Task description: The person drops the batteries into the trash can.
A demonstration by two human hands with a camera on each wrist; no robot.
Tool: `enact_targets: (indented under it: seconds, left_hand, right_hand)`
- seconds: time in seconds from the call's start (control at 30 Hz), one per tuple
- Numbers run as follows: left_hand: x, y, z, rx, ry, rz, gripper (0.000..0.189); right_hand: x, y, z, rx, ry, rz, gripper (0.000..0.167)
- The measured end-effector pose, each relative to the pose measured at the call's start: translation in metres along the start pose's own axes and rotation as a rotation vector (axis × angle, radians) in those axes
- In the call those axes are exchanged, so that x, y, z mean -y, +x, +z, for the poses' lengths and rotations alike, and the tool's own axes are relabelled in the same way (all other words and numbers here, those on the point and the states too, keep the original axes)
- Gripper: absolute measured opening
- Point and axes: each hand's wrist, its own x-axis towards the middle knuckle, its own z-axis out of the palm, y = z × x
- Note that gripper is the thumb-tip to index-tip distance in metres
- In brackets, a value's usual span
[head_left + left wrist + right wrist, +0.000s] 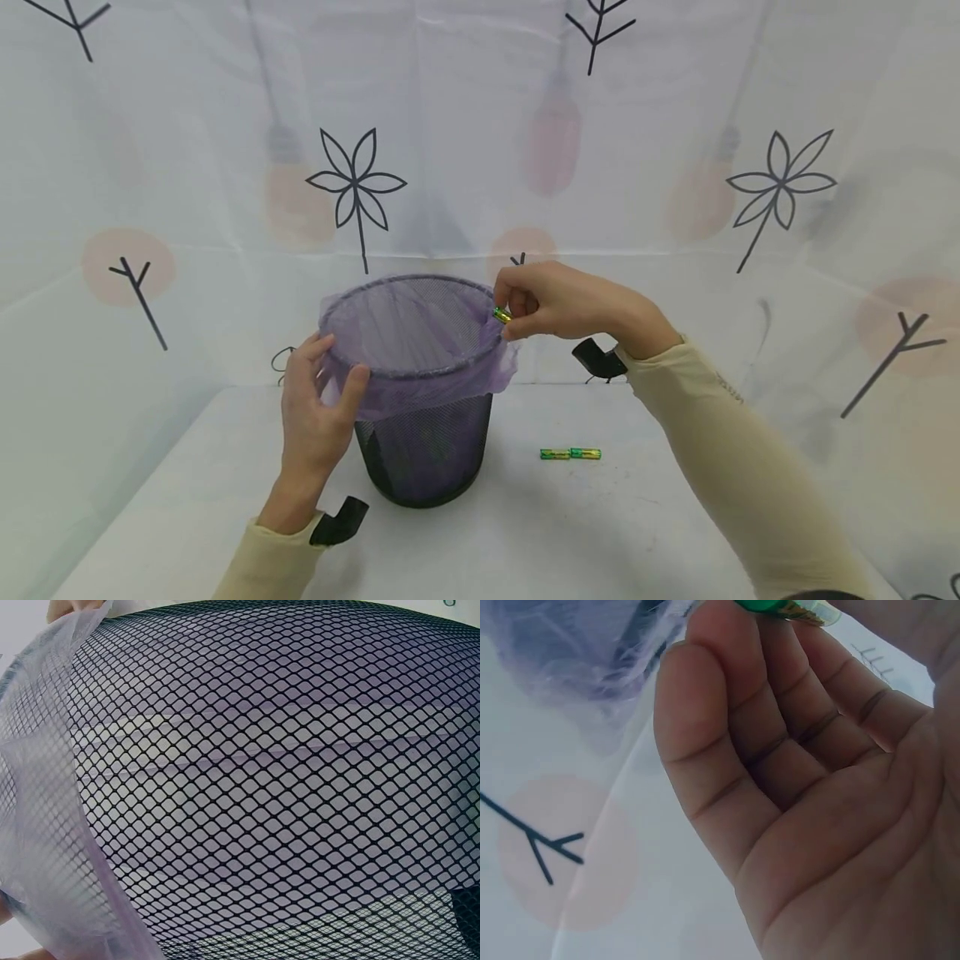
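Observation:
A black mesh trash can point(423, 454) stands upright on the white table, lined with a thin purple bag point(435, 392) folded over its rim. My left hand point(315, 408) holds the can's left side near the rim, thumb at the front. In the left wrist view, the mesh wall point(285, 765) fills most of the picture. Beside the right part of the rim, my right hand point(562, 304) pinches a green and yellow battery point(502, 315) between thumb and fingers. In the right wrist view, the battery's green end point(769, 606) shows at the top, above bent fingers point(694, 712).
Two similar batteries point(555, 454) lie end to end on the table point(525, 533), right of the can. Behind it hangs a pale cloth point(450, 125) printed with flowers and twigs. Black curved pieces point(340, 522) are fixed at both wrists.

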Motion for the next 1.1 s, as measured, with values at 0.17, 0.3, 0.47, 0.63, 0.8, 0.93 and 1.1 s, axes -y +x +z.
enact_targets:
  seconds: [0.17,0.3,0.47,0.63,0.8,0.93,1.1]
  left_hand:
    - [-0.001,0.0,-0.001,0.004,0.011,-0.009,0.054]
    - [-0.003,0.0,-0.001,0.003,0.013,-0.006,0.054]
    - [-0.002,0.001,-0.001,0.009,0.007,-0.013,0.054]
    - [-0.001,0.002,-0.001,0.01,0.002,-0.018,0.054]
    - [-0.002,0.001,-0.001,0.009,0.005,-0.013,0.054]
    - [-0.003,0.001,-0.001,0.009,-0.008,-0.007,0.055]
    - [-0.003,0.002,-0.001,0.006,-0.016,-0.011,0.054]
  right_hand:
    - [0.007,0.019,0.005,-0.007,0.007,-0.015,0.023]
    - [0.01,0.034,0.012,0.002,0.027,-0.019,0.023]
    - [0.009,0.049,0.019,0.016,0.04,-0.013,0.023]
    - [0.009,0.06,0.025,0.043,0.047,0.025,0.024]
    - [0.006,0.069,0.033,0.071,0.047,0.045,0.026]
    - [0.004,0.074,0.041,0.073,0.049,0.052,0.026]
    - [0.002,0.08,0.05,0.088,0.051,0.055,0.025]
